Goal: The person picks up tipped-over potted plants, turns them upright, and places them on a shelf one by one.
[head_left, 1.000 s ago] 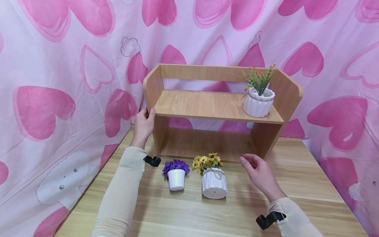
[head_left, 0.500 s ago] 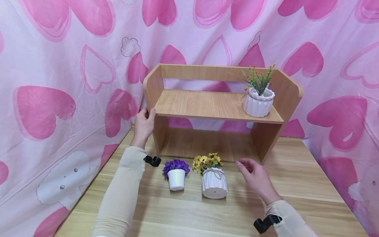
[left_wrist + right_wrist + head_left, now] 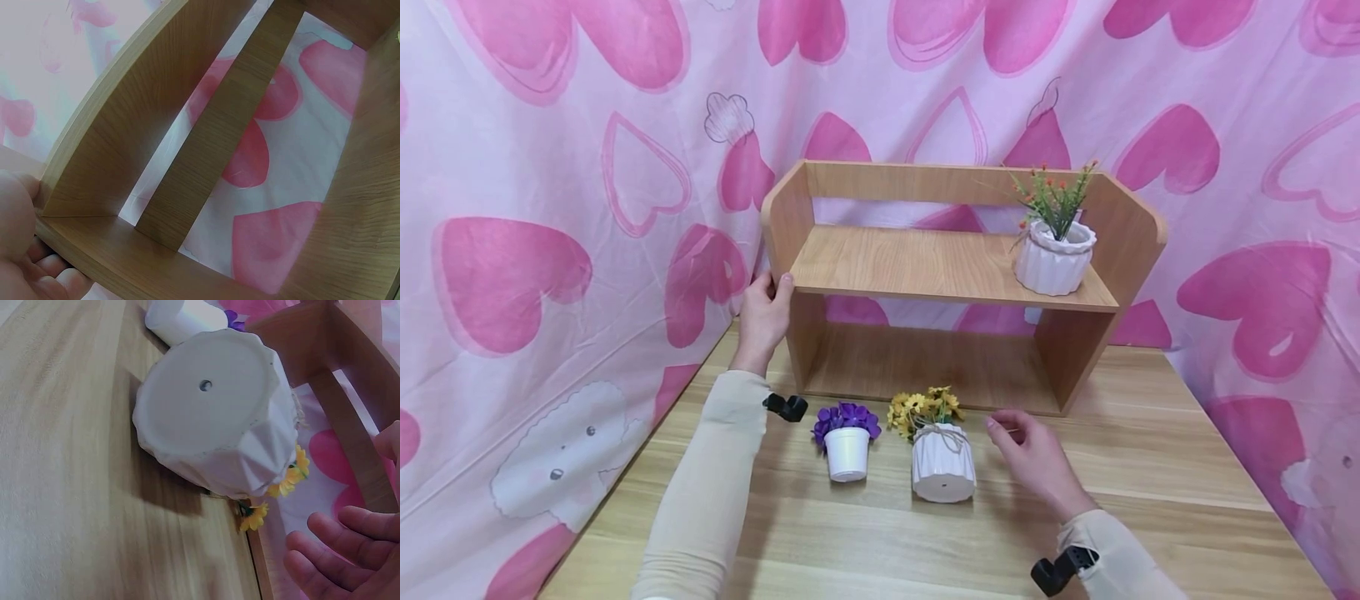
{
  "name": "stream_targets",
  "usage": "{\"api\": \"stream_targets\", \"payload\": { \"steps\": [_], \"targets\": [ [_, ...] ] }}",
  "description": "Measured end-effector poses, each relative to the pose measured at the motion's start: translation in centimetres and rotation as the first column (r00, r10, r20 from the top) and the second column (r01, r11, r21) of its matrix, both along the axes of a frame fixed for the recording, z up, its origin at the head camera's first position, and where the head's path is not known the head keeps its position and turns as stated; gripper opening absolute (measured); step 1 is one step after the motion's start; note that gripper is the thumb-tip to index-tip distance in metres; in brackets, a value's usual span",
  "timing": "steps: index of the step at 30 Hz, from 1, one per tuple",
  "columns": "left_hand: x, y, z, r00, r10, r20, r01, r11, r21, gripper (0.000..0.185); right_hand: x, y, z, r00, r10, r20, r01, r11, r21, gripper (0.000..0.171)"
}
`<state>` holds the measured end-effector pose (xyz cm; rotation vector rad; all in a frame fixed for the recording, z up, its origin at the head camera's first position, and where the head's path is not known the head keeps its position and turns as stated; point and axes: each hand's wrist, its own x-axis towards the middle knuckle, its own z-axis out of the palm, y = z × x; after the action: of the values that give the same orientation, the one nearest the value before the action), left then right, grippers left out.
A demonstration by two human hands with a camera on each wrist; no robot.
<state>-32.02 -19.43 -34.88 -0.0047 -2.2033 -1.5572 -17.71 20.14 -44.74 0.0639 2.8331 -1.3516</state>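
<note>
Hands at work: left hand grips the wooden shelf's side, steadying it; right hand, fingers spread, nears the ribbed yellow-flower pot on the counter — best grasped around its body

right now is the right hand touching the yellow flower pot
Apart. The head view shows bare table between the right hand and the yellow flower pot; the right wrist view shows the fingers short of it.
</note>
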Motion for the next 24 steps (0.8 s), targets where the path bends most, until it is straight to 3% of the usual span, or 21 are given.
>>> {"api": "stream_targets", "payload": {
  "steps": [12, 24],
  "targets": [
    [0.0, -0.1, 0.0, 1.0, -0.003, -0.011, 0.003, 1.0, 0.004, 0.05, -0.2, -1.1, -1.9, 0.999, 0.039, 0.033, -0.038, 0.998, -0.053, 0.054],
    [0.1, 0.0, 0.1, 1.0, -0.011, -0.006, 0.011, 1.0, 0.007, 0.051, -0.2, -3.0, -2.6, 0.998, 0.052, 0.047, -0.055, 0.997, 0.046, 0.06]
  ]
}}
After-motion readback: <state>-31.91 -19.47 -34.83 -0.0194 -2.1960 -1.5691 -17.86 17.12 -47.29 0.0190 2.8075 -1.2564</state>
